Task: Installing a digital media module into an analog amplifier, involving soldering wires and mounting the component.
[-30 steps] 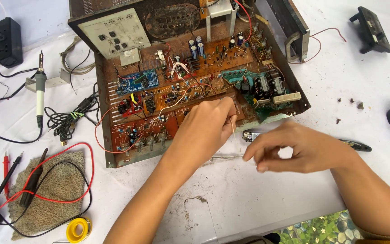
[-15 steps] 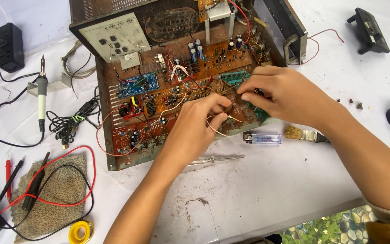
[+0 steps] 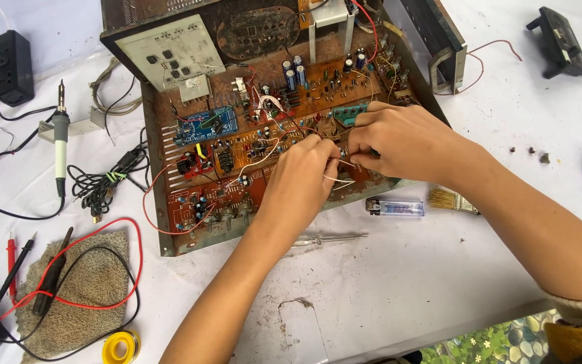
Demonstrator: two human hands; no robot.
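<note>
**Both hands pinching thin leads over an open circuit board**

The left hand point(image 3: 301, 176) is hovering over the lower right part of the orange circuit board point(image 3: 264, 148), fingers closed in a pinch on a thin pale wire point(image 3: 337, 179) that is looping out just below the fingertips. The right hand point(image 3: 399, 143) is meeting it from the right, fingers curled shut around a small component lead; the exact part is too small to tell. Both hands are touching at the fingertips, right above the board's near edge. To do this well, it is probably best keeping the pinch light and the wrists steady, so the wire is not tugging on neighbouring parts. The board is sitting in a rusty metal chassis point(image 3: 159, 222) on the white tabletop point(image 3: 439, 283). Just beside the chassis a lighter point(image 3: 395, 207), a brush point(image 3: 451, 200) and a clear-handled screwdriver point(image 3: 325, 238) are lying. Well apart on the left, a soldering iron point(image 3: 60, 149) is resting.
</note>
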